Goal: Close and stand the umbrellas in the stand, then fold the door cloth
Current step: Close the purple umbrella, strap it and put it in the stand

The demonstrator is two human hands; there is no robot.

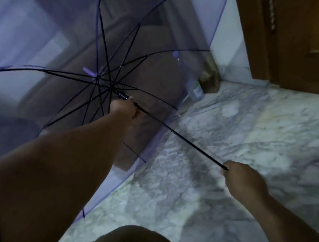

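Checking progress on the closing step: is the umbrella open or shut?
Open: the umbrella has its canopy spread and ribs fanned out, left hand at the runner.

We can read no text, brand, number or sign anywhere here; the translucent purple umbrella canopy with black ribs (68, 30) carries no print that we can make out, the carved brown wooden door (315, 44) and the grey-veined white marble floor (255, 135) bear no lettering, and the small clear bottle with a greenish label (197, 90) behind the canopy is too blurred for us to read
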